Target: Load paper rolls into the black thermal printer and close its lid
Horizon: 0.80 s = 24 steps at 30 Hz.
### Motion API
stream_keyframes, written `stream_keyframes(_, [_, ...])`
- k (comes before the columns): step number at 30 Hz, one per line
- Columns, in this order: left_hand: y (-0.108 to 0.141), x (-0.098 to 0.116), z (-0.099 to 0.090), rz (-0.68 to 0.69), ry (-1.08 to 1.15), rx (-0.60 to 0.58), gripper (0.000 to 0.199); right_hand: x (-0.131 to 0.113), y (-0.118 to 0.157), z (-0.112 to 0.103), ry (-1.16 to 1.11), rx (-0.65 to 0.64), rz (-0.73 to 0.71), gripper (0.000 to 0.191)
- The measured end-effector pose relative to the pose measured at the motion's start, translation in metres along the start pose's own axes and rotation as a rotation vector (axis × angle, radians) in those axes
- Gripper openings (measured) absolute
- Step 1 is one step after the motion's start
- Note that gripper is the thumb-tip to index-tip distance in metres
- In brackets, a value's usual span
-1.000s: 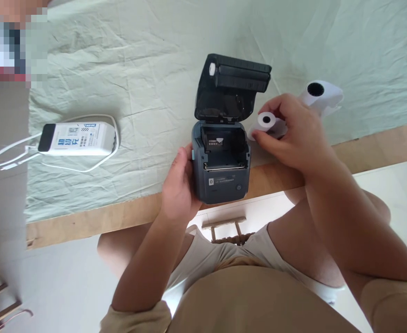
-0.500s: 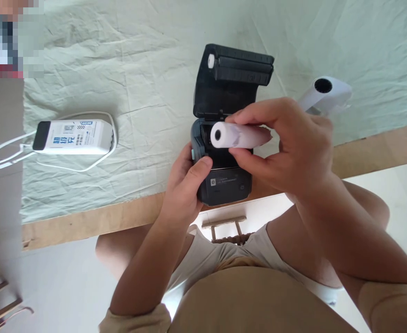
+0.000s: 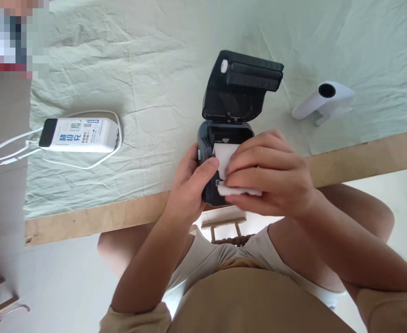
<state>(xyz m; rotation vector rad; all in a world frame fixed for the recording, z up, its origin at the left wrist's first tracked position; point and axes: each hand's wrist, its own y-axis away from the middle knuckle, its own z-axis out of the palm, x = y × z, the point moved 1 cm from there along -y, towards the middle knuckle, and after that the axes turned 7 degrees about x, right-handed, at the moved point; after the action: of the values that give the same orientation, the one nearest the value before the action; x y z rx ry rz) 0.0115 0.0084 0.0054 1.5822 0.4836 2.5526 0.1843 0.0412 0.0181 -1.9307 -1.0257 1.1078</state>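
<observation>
Holding a dark label printer (image 3: 206,134) by its left side, the left hand (image 3: 189,182) has its thumb over the front and its other fingers around the side. That grip is closed on the printer. The thumb tip is right at the edge of the paper roll (image 3: 222,151), but I cannot tell if it is pressing on it. The roll sits inside the open printer, and part of it is hidden by the other hand.

The right hand (image 3: 273,173) reaches over the printer from the right side. Its thumb is below and its fingers are above, pinching a white strip of paper (image 3: 238,190) over the front of the printer. I cannot see just how the strip joins the roll.

The printer's lid (image 3: 233,102) is up and leans back. On it are a black roller (image 3: 254,76) and a little white wheel (image 3: 225,66). The printer is by the wooden table edge (image 3: 95,213), and I cannot tell if it rests on the table.

A wrinkly pale green cloth (image 3: 155,92) covers the table. Well apart on the left, a white power block (image 3: 82,134) with blue writing lies on the cloth, with a white cord (image 3: 121,132) looped around it. Over on the right is a white gadget (image 3: 311,102) with a round black end.
</observation>
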Motion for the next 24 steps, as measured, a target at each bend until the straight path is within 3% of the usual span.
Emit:
stream_keyframes(4, [0.000, 0.001, -0.003, 0.000, -0.030, -0.036, 0.033, 0.000, 0.009, 0.002, -0.095, -0.072, -0.026, 0.024])
stream_keyframes(6, [0.000, 0.000, -0.006, -0.016, -0.060, -0.041, 0.041, 0.004, 0.010, -0.001, -0.147, -0.049, 0.009, 0.029])
stream_keyframes(10, [-0.001, -0.003, -0.010, -0.010, -0.080, -0.026, 0.048, 0.017, 0.007, -0.009, -0.095, 0.259, 0.170, 0.003])
stream_keyframes(11, [-0.001, -0.003, -0.010, -0.010, -0.081, -0.021, 0.050, 0.019, 0.006, -0.012, -0.048, 0.281, 0.247, 0.009])
stream_keyframes(15, [-0.001, -0.003, -0.009, -0.011, -0.096, -0.013, 0.053, 0.026, 0.005, -0.015, -0.009, 0.060, 0.495, 0.050])
stream_keyframes(17, [-0.001, -0.002, -0.008, -0.011, -0.089, -0.007, 0.051, 0.027, 0.007, -0.016, -0.056, 0.058, 0.494, 0.049])
stream_keyframes(21, [-0.001, -0.002, -0.008, -0.009, -0.077, 0.006, 0.047, 0.029, 0.011, -0.016, -0.111, 0.172, 0.473, 0.035])
stream_keyframes(24, [-0.002, -0.002, -0.007, -0.005, -0.059, -0.002, 0.050, 0.030, 0.012, -0.014, -0.173, -0.025, 0.556, 0.036])
